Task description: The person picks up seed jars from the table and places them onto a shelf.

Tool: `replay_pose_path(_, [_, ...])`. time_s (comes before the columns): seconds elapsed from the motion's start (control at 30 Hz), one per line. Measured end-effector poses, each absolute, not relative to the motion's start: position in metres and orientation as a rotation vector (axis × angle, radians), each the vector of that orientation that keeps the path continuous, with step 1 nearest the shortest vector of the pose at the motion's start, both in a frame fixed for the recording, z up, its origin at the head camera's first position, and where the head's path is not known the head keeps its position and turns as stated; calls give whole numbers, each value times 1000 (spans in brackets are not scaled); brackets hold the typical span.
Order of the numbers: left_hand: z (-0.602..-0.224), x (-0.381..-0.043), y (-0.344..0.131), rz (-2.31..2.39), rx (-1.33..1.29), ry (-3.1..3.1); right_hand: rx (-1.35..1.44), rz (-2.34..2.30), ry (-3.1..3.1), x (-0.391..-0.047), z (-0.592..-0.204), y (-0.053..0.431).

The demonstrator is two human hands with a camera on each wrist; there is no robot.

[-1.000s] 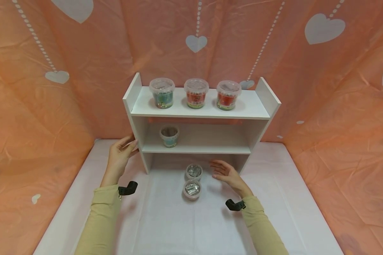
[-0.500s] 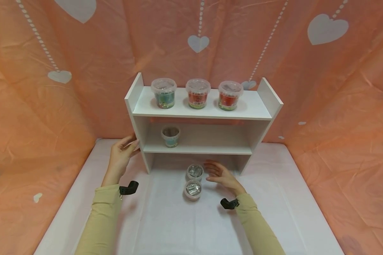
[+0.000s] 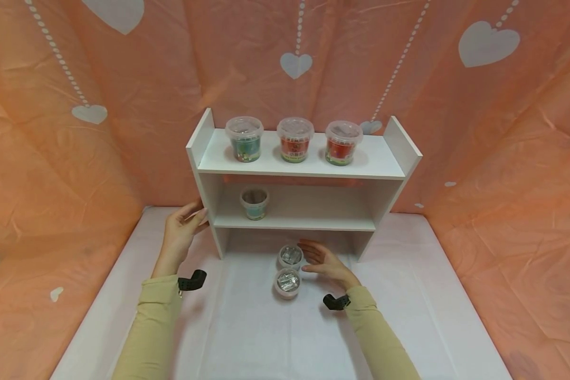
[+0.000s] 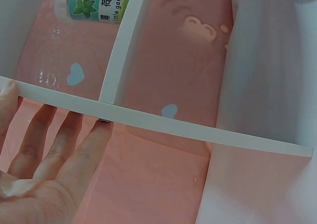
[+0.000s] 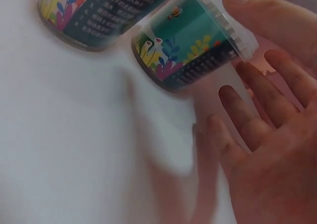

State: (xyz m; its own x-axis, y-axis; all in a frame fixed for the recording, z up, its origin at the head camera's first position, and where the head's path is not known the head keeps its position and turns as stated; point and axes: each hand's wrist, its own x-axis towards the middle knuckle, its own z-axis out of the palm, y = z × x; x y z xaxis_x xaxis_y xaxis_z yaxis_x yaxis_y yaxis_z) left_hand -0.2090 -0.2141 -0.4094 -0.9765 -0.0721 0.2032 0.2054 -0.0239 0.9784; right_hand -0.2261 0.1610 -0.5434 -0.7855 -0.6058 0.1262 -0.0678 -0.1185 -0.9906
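Observation:
My left hand (image 3: 180, 232) reaches the left side panel of a white shelf unit (image 3: 294, 228), its fingertips against the panel's outer face. In the left wrist view the thumb (image 4: 8, 102) lies at the panel's edge and the other fingers are nearly straight. On the table, two plastic cups with silvery tops stand one behind the other, a nearer cup (image 3: 287, 283) and a farther cup (image 3: 291, 257). My right hand (image 3: 328, 264) is beside the farther cup, fingers spread. In the right wrist view the thumb is right at this cup's (image 5: 183, 40) clear rim.
Three lidded cups stand on the top shelf: a green-labelled cup (image 3: 245, 140) at left, a red-labelled cup (image 3: 294, 140) in the middle and another red-labelled cup (image 3: 342, 143). One teal-labelled cup (image 3: 255, 205) sits left on the middle shelf. An orange heart-patterned cloth (image 3: 123, 79) hangs behind.
My right hand has moved left, from near the shelf's right side up to the farther cup. The left hand keeps its place at the side panel; the cups have not moved.

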Motion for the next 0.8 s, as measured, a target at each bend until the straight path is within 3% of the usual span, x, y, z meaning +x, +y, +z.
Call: replay_pose_path(0.8, [-411, -209, -215, -2117, -150, -2045, -644, -1898, 1868, -230, -547, 145])
